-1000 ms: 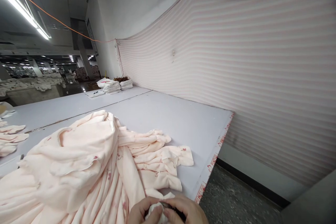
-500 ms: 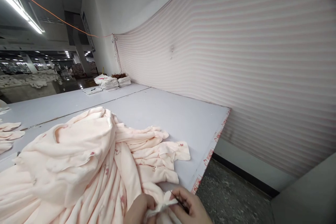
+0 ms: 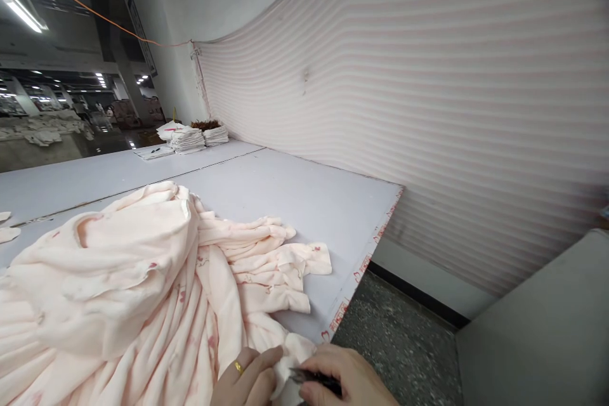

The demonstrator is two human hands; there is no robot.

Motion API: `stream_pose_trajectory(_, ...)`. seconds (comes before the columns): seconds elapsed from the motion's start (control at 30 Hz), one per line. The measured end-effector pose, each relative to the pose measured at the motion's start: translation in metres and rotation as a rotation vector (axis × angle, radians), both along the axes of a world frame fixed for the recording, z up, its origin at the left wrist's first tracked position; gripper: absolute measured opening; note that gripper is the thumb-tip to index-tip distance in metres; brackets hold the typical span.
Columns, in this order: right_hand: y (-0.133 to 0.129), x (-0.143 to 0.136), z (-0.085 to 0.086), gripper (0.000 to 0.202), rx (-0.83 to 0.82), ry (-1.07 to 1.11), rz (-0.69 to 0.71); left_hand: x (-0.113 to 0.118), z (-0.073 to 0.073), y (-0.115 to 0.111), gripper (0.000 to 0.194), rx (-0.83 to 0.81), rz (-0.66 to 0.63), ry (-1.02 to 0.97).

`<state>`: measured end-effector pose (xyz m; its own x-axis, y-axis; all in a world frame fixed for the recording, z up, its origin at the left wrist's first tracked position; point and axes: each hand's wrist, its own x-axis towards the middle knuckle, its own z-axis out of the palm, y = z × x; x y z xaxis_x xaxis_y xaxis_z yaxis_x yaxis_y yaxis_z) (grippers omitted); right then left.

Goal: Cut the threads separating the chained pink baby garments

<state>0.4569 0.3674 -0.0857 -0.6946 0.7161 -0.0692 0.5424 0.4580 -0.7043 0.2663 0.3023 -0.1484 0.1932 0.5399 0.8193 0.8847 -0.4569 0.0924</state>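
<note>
A large heap of pale pink fleece garments (image 3: 166, 279) with small red prints covers the near left of the grey table (image 3: 266, 184). My left hand (image 3: 252, 375), with a gold ring on one finger, is closed on an edge of the pale cloth at the bottom centre. Just right of it, my right hand (image 3: 345, 377) is wrapped round a small dark tool (image 3: 316, 380), which looks like thread snips. The tool's tip points left, at the cloth between my hands. The lower parts of both hands are cut off by the frame.
Stacks of folded white cloth (image 3: 187, 138) lie at the table's far end. A striped fabric sheet (image 3: 380, 89) hangs along the right wall. The table's right edge carries red-printed tape (image 3: 364, 266), with speckled floor (image 3: 404, 330) beyond. Pale pieces (image 3: 8, 233) lie far left.
The view has turned slightly right and down. My left hand now shows its back and ring, with fingers flatter on the cloth. The dark tool in my right hand shows more, its tip towards the cloth.
</note>
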Motion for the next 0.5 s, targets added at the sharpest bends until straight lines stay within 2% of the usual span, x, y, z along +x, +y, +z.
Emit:
stream_pose_trajectory(0.23,-0.001,-0.001,-0.001,0.018,-0.018,0.01,-0.047,-0.004,-0.019,0.0,0.018,-0.077,-0.015,-0.113)
stream_pose_trajectory(0.5,-0.002,-0.007,0.003,0.014,0.081,-0.102,-0.006,-0.017,-0.015,0.0,0.012,-0.174,-0.14,-0.036)
